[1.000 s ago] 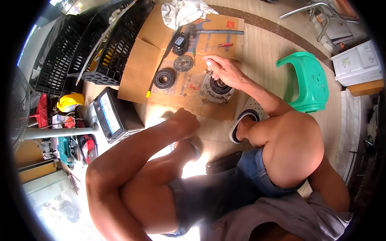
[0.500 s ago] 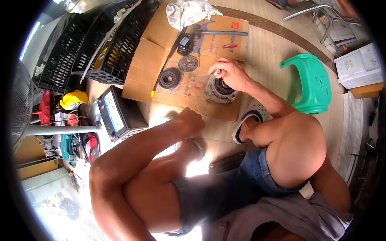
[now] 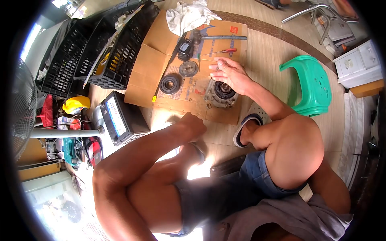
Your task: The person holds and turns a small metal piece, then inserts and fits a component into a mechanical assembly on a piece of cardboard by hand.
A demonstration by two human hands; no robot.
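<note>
My right hand (image 3: 232,75) is over the upper edge of a round metal housing (image 3: 221,93), fingers apart and pointing left, with nothing visible in them. My left hand (image 3: 194,127) is closed near the cardboard's front edge; whatever it may hold is hidden. On the cardboard (image 3: 143,76) lie a black ring-shaped part (image 3: 170,84) and a grey disc (image 3: 188,68), left of the housing. Behind them are a black device with a small screen (image 3: 185,49), a hammer (image 3: 223,37), a red-handled screwdriver (image 3: 230,50) and a green-handled screwdriver (image 3: 199,57).
A green plastic stool (image 3: 311,84) stands at the right. At the left are a battery (image 3: 125,118), black crates (image 3: 120,56), a yellow bottle (image 3: 76,105) and a fan (image 3: 24,106). A white cloth (image 3: 189,17) lies at the cardboard's far edge.
My right hand, bent over the housing with a small metal piece at its fingertips half a second ago, now has its fingers spread and that piece is not visible there. My left hand stays closed.
</note>
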